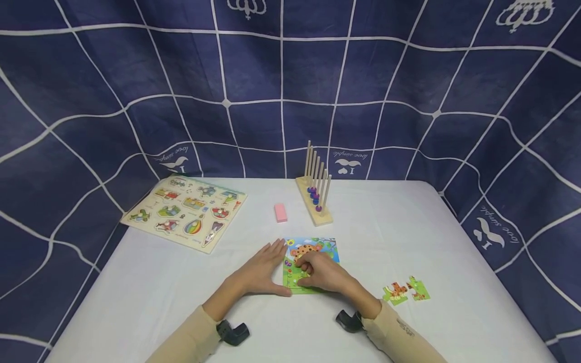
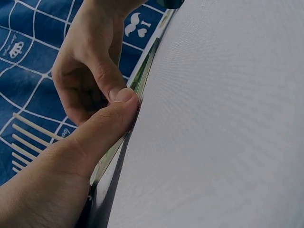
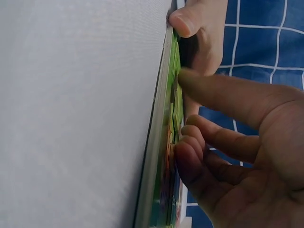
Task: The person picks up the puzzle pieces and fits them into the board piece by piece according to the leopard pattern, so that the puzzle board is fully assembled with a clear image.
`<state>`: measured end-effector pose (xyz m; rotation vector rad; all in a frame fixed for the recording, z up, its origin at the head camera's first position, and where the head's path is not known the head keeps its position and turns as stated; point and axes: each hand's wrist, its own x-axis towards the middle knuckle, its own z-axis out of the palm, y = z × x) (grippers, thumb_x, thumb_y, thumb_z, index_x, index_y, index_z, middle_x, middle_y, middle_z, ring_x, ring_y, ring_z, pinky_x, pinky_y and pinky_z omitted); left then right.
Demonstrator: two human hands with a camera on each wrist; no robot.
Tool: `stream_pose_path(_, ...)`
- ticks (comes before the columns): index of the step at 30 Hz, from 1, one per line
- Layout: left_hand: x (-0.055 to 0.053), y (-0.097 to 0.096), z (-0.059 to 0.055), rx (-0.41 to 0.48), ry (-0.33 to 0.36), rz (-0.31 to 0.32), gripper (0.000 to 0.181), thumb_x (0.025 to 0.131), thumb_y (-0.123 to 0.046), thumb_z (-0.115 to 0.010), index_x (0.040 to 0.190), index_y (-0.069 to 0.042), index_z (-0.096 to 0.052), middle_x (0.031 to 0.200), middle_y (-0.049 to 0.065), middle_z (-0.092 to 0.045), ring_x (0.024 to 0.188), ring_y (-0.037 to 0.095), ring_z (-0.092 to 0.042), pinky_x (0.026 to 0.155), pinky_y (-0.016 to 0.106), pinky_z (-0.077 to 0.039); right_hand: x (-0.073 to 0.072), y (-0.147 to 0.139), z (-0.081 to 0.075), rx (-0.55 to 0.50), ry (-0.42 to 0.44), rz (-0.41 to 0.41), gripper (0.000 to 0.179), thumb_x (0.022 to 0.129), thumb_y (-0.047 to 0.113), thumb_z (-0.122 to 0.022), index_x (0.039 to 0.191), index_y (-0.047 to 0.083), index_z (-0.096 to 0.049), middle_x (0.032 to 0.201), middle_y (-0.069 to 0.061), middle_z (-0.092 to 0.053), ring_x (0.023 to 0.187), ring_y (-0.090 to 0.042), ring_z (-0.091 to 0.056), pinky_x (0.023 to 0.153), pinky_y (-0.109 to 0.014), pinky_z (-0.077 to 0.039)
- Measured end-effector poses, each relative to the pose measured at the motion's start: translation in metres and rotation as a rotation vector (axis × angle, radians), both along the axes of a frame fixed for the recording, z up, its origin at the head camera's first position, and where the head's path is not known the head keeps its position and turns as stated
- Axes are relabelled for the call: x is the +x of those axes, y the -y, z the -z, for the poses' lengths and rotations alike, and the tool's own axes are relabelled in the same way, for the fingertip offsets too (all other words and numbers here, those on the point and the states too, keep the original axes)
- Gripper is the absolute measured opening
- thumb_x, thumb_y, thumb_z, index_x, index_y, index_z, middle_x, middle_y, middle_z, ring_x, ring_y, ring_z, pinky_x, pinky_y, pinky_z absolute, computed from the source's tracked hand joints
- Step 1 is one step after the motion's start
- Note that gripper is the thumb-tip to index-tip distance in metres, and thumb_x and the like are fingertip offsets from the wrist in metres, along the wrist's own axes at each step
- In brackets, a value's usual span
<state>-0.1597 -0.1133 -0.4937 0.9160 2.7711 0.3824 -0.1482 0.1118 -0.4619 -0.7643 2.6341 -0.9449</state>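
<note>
A jigsaw board (image 1: 336, 253) with a spotted animal and green grass lies flat on the table. My left hand (image 1: 262, 270) rests along its left side, fingers spread straight, its thumb (image 2: 118, 107) at the near left corner. Over the lower middle of the board my right hand (image 1: 324, 272) curls its fingers, with thumb and fingertips on a green puzzle piece (image 3: 177, 97) that stands slightly proud of the board. Part of that piece is hidden by the hand. Two loose puzzle pieces, one orange and green (image 1: 396, 293) and one mostly green (image 1: 419, 289), lie to the right.
A knobbed picture board (image 1: 181, 209) with vehicle shapes lies at the back left. A pink block (image 1: 280, 213) sits behind the jigsaw. Near it stands a wooden peg rack (image 1: 321, 218) with upright sticks and beads. Blue checked cloth (image 1: 254, 126) hangs around the white table.
</note>
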Motion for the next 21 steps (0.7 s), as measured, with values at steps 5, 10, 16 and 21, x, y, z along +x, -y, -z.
stream_pose_path(5, -0.0003, -0.0005, -0.0006, -0.006, 0.004, 0.000, 0.128, 0.066, -0.091, -0.052, 0.155, -0.005, -0.019, 0.165, 0.009, -0.011, 0.154, 0.020, -0.008, 0.126, 0.041, -0.012, -0.0008, 0.0015, 0.0003, 0.024, -0.031, -0.022, 0.028, 0.076, 0.017, -0.083, 0.100, 0.006, -0.073, 0.082, 0.004, -0.066, 0.070, -0.003, -0.053, 0.063, -0.016, -0.047)
stream_pose_path(10, 0.0004, 0.0002, -0.0010, -0.006, 0.004, -0.002, 0.127, 0.066, -0.089, -0.053, 0.155, -0.005, -0.020, 0.165, 0.009, -0.012, 0.154, 0.021, -0.008, 0.126, 0.041, -0.012, -0.0005, 0.0032, 0.0003, 0.030, -0.055, -0.037, 0.027, 0.076, 0.017, -0.082, 0.099, 0.006, -0.073, 0.081, 0.005, -0.066, 0.068, -0.002, -0.052, 0.062, -0.015, -0.046)
stream_pose_path(16, 0.0005, 0.0002, -0.0011, 0.002, 0.005, -0.003, 0.127, 0.067, -0.089, -0.055, 0.155, -0.004, -0.020, 0.165, 0.009, -0.011, 0.154, 0.021, -0.008, 0.126, 0.041, -0.012, -0.0007, 0.0026, 0.0009, 0.030, -0.043, -0.028, 0.029, 0.075, 0.018, -0.083, 0.100, 0.006, -0.073, 0.082, 0.005, -0.066, 0.070, -0.002, -0.053, 0.064, -0.015, -0.047)
stream_pose_path(21, -0.0001, 0.0003, 0.0001, -0.004, 0.007, -0.002, 0.128, 0.066, -0.090, -0.053, 0.155, -0.004, -0.019, 0.165, 0.009, -0.010, 0.154, 0.020, -0.007, 0.127, 0.040, -0.010, -0.0021, -0.0015, 0.0008, 0.003, 0.001, -0.043, 0.035, 0.074, 0.019, -0.085, 0.103, 0.007, -0.072, 0.085, 0.004, -0.065, 0.070, -0.004, -0.053, 0.062, -0.017, -0.047)
